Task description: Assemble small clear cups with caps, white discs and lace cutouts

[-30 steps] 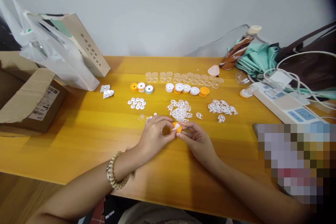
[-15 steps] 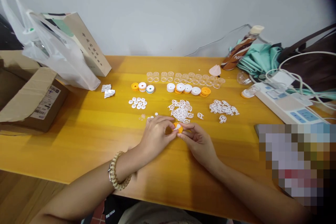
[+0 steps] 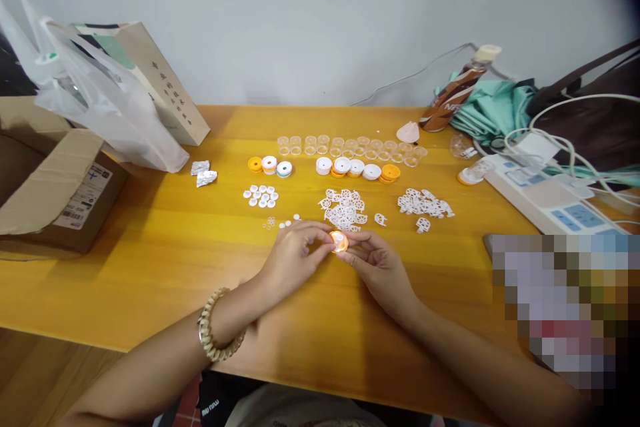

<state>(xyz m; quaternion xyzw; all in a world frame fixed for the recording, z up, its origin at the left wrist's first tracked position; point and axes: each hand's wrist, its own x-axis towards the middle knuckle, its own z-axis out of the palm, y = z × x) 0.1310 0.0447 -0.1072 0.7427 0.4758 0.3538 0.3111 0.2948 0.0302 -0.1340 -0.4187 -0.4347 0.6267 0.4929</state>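
Observation:
Between my two hands is a small round orange cap [image 3: 340,242] with a white piece in its face. My left hand [image 3: 300,252] pinches its left edge with thumb and fingers. From the other side, my right hand [image 3: 376,265] grips the right edge with the fingertips. Just beyond my fingers lies a heap of white openwork plastic parts [image 3: 344,208], and a single such part [image 3: 381,219] sits right of it. A few small white discs [image 3: 289,223] lie by my left knuckles, near tiny clear rings [image 3: 270,221].
Farther back stand a row of clear cups [image 3: 337,145] and several orange and white caps [image 3: 357,167]. White round pieces [image 3: 261,196] and a second heap of white parts [image 3: 425,203] flank the middle heap. A cardboard box [image 3: 55,193] is left; a power strip [image 3: 545,193] right.
The orange cap stays between both hands but has tilted, so its face with the white piece shows more fully. The whole view has shifted slightly; the other things have not moved.

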